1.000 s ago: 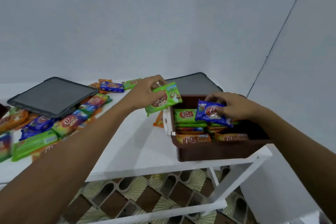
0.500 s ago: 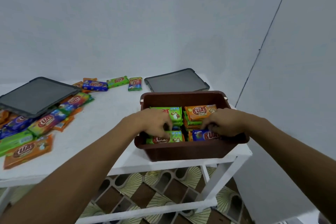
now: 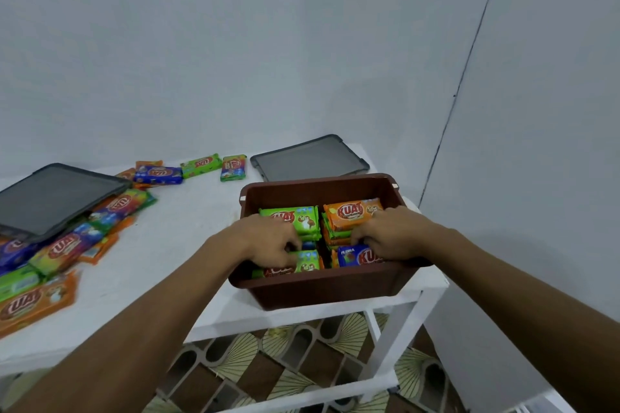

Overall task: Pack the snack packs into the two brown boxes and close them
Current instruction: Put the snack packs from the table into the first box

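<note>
Moved into brown box (image 3: 322, 292) on white table (image 3: 188, 238) by wall (image 3: 302, 43), left hand (image 3: 268, 240) grips green pack (image 3: 307, 261), right hand (image 3: 392, 233) blue pack (image 3: 352, 255).

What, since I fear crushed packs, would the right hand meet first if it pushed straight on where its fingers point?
Probably the stacked orange snack packs in the brown plastic box, right ahead of the right hand; depth unclear.

One brown box (image 3: 322, 292), two dark lids (image 3: 57, 198), two hands (image 3: 268, 238), four snack packs (image 3: 352, 213) visible on top inside
</note>
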`<action>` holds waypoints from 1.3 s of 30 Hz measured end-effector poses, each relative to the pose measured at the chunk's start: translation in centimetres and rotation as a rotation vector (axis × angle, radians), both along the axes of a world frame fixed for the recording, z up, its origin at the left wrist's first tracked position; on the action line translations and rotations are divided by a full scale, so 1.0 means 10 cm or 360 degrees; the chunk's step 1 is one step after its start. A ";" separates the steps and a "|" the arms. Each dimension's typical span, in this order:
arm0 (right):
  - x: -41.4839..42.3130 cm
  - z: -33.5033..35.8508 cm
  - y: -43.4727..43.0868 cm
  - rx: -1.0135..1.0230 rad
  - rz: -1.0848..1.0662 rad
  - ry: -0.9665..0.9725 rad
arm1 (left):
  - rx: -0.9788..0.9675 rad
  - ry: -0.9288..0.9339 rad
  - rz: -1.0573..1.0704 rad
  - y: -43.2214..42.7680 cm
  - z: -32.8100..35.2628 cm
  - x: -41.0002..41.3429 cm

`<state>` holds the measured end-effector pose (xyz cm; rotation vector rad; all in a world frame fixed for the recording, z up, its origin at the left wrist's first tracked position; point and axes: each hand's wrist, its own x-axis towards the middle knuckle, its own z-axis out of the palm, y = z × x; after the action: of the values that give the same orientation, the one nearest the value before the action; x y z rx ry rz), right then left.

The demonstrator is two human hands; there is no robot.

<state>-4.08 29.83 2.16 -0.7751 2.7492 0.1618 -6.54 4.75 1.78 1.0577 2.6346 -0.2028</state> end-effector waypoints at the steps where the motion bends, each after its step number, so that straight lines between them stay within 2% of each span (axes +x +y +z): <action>1: 0.00 0.00 0.00 0.0004 -0.0007 -0.0002 | -0.0024 0.0012 -0.0009 -0.01 0.00 0.01; 11: 0.10 -0.09 -0.11 -0.0062 -0.0014 0.0003 | -0.0099 0.0035 -0.0059 -0.23 -0.01 0.14; 18: -0.05 -0.09 -0.11 -0.0295 -0.0022 0.0302 | 0.0320 0.0258 0.0109 -0.21 -0.05 0.08; 24: -0.23 -0.09 -0.14 -0.0095 0.0048 0.0294 | 0.0079 0.0421 0.0268 -0.13 -0.05 -0.09; 32: -0.24 -0.14 -0.19 -0.0102 -0.0088 0.0390 | 0.0057 0.0615 0.0276 -0.15 -0.10 -0.08; 39: -0.25 -0.14 -0.17 -0.0144 -0.0160 0.0440 | 0.0099 0.0596 0.0308 -0.14 -0.06 -0.12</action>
<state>-6.57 28.17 0.72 -0.6796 3.0685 0.1331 -7.72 3.31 1.20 0.8417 3.0758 -0.3042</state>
